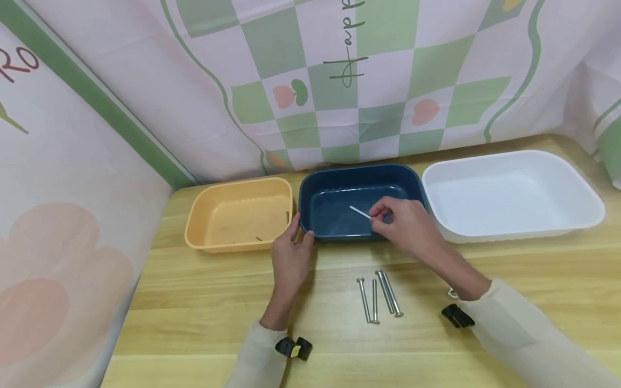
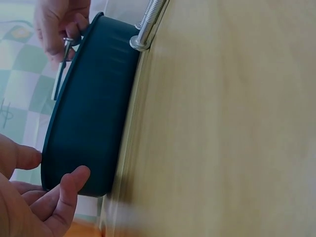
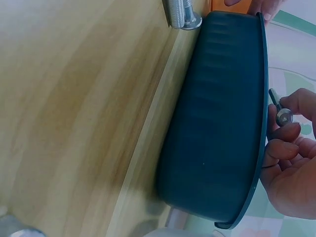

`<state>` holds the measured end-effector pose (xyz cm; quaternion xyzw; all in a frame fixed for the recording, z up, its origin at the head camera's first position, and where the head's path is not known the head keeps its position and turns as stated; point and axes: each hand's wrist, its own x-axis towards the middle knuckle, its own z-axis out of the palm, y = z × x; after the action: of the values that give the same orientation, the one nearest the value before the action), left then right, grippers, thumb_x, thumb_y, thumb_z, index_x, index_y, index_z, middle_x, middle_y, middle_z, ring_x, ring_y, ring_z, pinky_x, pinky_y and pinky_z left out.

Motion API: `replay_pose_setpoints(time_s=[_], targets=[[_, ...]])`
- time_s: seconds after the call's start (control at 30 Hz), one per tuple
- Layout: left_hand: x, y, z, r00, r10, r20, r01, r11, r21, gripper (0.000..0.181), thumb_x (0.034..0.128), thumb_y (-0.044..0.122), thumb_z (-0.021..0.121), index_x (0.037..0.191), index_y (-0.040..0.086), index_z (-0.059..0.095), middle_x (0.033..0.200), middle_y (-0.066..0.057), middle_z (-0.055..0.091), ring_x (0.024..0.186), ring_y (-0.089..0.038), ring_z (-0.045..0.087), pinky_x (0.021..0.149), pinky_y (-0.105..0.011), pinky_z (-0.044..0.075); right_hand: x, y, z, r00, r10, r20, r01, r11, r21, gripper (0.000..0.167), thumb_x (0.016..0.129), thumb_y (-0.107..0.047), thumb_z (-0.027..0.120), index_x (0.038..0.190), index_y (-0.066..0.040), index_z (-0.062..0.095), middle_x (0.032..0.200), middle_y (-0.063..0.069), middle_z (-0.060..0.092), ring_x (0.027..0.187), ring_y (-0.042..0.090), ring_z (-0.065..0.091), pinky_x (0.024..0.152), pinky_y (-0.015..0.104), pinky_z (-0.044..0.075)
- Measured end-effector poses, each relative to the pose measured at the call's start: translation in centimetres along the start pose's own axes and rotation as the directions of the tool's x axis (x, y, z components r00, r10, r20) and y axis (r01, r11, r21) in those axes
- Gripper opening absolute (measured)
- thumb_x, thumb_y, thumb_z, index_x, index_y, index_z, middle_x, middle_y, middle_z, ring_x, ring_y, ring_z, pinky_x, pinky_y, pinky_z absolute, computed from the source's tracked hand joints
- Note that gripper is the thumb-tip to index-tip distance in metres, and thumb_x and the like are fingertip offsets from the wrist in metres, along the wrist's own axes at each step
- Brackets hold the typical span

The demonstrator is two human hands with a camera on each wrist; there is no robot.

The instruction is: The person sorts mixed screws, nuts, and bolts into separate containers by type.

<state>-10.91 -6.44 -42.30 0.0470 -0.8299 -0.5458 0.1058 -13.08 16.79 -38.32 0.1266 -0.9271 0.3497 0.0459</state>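
Observation:
A silver bolt (image 1: pixel 360 212) is pinched between the thumb and fingers of my right hand (image 1: pixel 405 223), over the dark blue tray (image 1: pixel 359 237). In the right wrist view, the bolt's round head (image 3: pixel 284 117) shows between the fingertips, beside the tray's rim. My left hand (image 1: pixel 291 258) touches the tray's near left corner from outside, with its fingers fairly straight. The left wrist view shows one fingertip at the rim and another against the outer wall. Several long bolts (image 1: pixel 374 302) lie on the table in front of the tray.
A yellow tray (image 1: pixel 242 248) with small dark pieces inside stands at the left. To the right stands a white tray (image 1: pixel 509 235). A small metal nut (image 1: pixel 452 293) lies near my right wrist. A patterned curtain (image 1: pixel 335 124) hangs behind the wooden table (image 1: pixel 194 302).

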Motion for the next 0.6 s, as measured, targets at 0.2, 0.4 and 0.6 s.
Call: replay_pose_setpoints(time_s=[0.2, 0.4, 0.6], targets=[[0.1, 0.0, 0.0, 1.000, -0.010, 0.004, 0.010, 1.000, -0.007, 0.049, 0.0925, 0.004, 0.068, 0.140, 0.002, 0.056, 0.131, -0.015, 0.061, 0.059, -0.026, 0.069, 0.042, -0.016, 0.037, 0.5, -0.1, 0.2, 1.000, 0.017, 0.005, -0.017, 1.000, 0.020, 0.008, 0.088, -0.012, 0.068, 0.092, -0.007, 0.072, 0.077, 0.000, 0.068, 0.066, 0.017, 0.056, 0.060, 0.033, 0.043], [0.1, 0.0, 0.0, 1.000, -0.020, 0.003, 0.020, 1.000, -0.015, 0.049, 0.0925, 0.004, 0.068, 0.140, 0.002, 0.056, 0.132, -0.015, 0.060, 0.059, -0.028, 0.068, 0.042, -0.017, 0.038, 0.8, 0.1, 0.6, 1.000, 0.013, 0.007, -0.013, 1.000, 0.028, 0.007, 0.088, -0.011, 0.068, 0.091, -0.007, 0.072, 0.077, 0.000, 0.068, 0.067, 0.017, 0.058, 0.065, 0.035, 0.046], [0.2, 0.0, 0.0, 1.000, -0.032, 0.000, 0.032, 0.999, -0.012, 0.049, 0.0922, 0.004, 0.069, 0.140, 0.002, 0.057, 0.132, -0.015, 0.060, 0.060, -0.025, 0.069, 0.044, -0.017, 0.039, 1.2, 0.2, 0.9, 1.000, 0.010, 0.010, -0.010, 0.999, 0.036, 0.006, 0.087, -0.010, 0.069, 0.090, -0.006, 0.073, 0.077, 0.000, 0.068, 0.068, 0.017, 0.058, 0.065, 0.034, 0.046]])
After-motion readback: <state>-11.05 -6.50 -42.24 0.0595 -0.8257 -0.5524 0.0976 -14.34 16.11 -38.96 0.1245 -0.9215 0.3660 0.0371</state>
